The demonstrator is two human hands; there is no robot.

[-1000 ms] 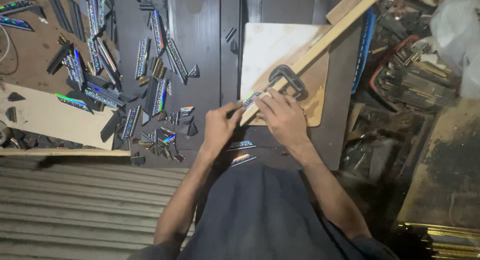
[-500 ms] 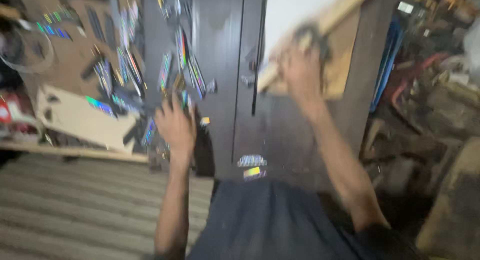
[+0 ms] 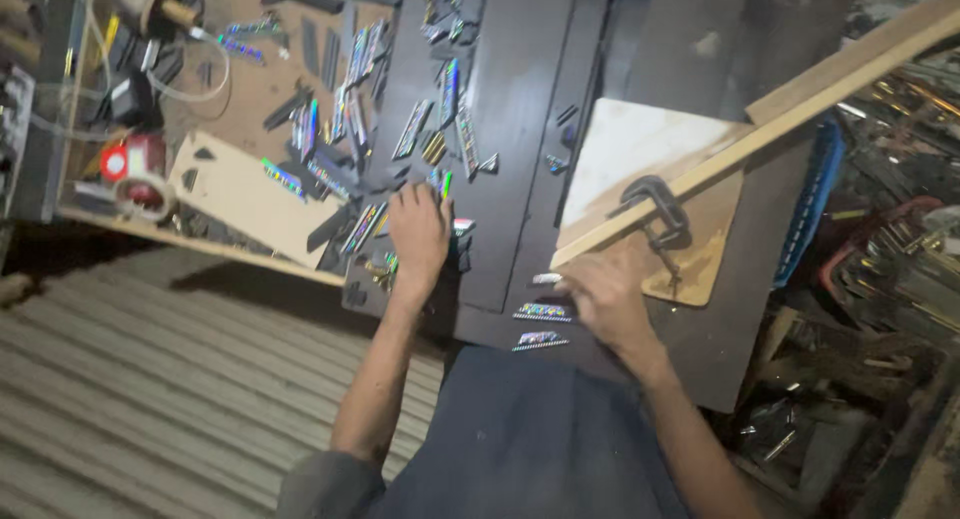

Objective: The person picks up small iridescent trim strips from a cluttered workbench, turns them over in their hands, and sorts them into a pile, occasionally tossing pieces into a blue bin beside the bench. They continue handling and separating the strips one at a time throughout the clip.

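The left hand (image 3: 418, 229) is laid palm-down on a scatter of narrow dark strips with iridescent rainbow foil faces (image 3: 362, 226) at the near left part of the dark tabletop (image 3: 520, 99); its fingers are spread and slightly curled over the strips, and whether any one strip is actually gripped cannot be told; the right hand (image 3: 603, 297) is seen blurred at the near end of a long pale wooden batten (image 3: 760, 144), its grip loosely closed around a small pale piece (image 3: 547, 278) at the fingertips, though the hold is not sharp enough to be certain; the batten is run diagonally up to the right and is pinned by a dark metal C-clamp (image 3: 655, 207) onto a light plywood board (image 3: 640, 139); two more foil strips (image 3: 541, 324) are lain flat on the tabletop edge just before the right hand; a red tape roll (image 3: 130, 174) is seen well to the left.
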